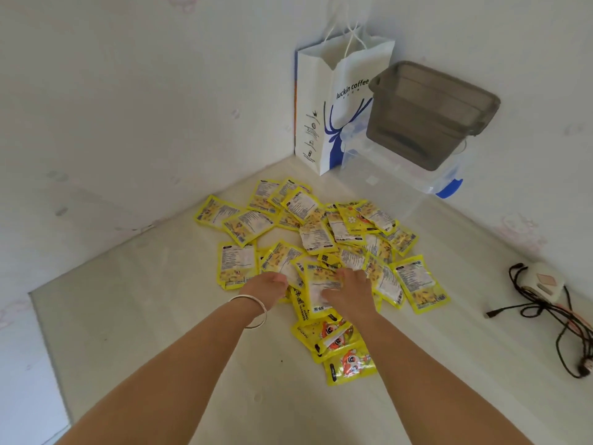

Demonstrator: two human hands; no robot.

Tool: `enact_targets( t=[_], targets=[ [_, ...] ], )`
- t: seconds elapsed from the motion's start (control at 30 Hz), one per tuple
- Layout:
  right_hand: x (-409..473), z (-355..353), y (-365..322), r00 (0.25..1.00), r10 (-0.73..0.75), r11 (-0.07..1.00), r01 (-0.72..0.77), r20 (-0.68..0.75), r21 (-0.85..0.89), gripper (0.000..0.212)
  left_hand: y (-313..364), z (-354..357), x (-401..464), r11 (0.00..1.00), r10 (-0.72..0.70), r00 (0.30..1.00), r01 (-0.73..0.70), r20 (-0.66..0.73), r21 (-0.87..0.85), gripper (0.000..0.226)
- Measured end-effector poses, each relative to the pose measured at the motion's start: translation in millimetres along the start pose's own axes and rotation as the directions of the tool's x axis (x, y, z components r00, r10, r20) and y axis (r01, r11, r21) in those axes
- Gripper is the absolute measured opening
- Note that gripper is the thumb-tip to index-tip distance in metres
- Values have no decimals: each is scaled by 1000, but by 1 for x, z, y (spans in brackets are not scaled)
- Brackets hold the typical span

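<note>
Both hands work at the near edge of a heap of loose yellow sachets [308, 226] spread on a pale, glossy surface [160, 316] in a wall corner.

Item in hand: one yellow rectangular foil sachet [316, 285], lying flat on top of the heap's near edge, between the two hands. Its printed white panel faces up. Its long axis runs away from the person toward the corner, with the far end leaning slightly left.

Right hand [348, 292]: rests on the sachet's right side, the thumb laid across the white panel and the fingers curled over the far right edge, pinching it.

Left hand [268, 289]: a silver bangle [255, 311] on the wrist, fingers curled down at the sachet's left edge. The fingertips are hidden, so I cannot tell whether they grip anything.

Just nearer the person, three overlapping sachets with an orange cartoon face [340, 345] lie face up in a short row.

In the corner stands a white paper carrier bag with blue print [321, 123], upright. Just beside it, a smoky grey translucent plastic tub [430, 117] sits on a clear plastic box with a blue latch [451, 187].

Far right: a white power strip [545, 279] with tangled black cables [564, 332], well apart from the heap.
</note>
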State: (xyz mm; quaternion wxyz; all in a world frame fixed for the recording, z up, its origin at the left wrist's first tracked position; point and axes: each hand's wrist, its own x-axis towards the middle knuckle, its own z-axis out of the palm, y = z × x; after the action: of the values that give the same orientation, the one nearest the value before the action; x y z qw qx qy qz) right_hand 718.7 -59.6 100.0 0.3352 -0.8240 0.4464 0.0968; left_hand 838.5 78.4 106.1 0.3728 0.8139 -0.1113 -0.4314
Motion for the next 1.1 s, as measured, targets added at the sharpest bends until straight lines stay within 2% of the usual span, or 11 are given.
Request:
enact_targets(
  t=[0.07,0.17,0.27,0.37,0.43,0.5,0.57,0.67,0.8,0.93,1.1],
  targets=[
    [5,3,-4,1000,-7,998,6,-22,-64,71,5,3,9,999,22,999,-23,48,37,42],
    [10,6,-6,998,-16,989,8,-56,-147,80,12,10,18,990,52,998,-55,24,132,51],
    [15,9,-4,998,19,986,-28,-56,-167,100,22,16,28,999,-16,999,17,32,-35,56],
    [19,8,-1,997,42,983,-54,-69,-178,110,31,19,38,998,-45,996,48,80,-44,53],
    [21,6,-2,996,43,984,-56,-80,-170,109,35,19,37,999,-30,997,31,74,-14,37],
    [19,4,-3,995,64,998,-65,-77,-8,101,34,20,36,999,-25,998,26,63,-23,11],
    [16,2,-1,994,93,971,-80,-49,226,93,27,23,37,996,-36,998,40,59,-74,21],
    [14,-1,3,994,107,910,-86,-28,406,84,32,27,29,996,-32,999,32,-1,-89,19],
    [17,-10,11,976,213,744,-127,-52,656,79,32,27,29,998,-37,982,27,-183,-58,31],
    [25,-18,29,940,338,449,-206,48,869,76,32,27,31,988,-83,946,35,-315,-152,24],
    [32,-33,38,959,256,147,-167,126,975,76,35,18,35,959,-119,864,-28,-490,-283,29]
  ],
)
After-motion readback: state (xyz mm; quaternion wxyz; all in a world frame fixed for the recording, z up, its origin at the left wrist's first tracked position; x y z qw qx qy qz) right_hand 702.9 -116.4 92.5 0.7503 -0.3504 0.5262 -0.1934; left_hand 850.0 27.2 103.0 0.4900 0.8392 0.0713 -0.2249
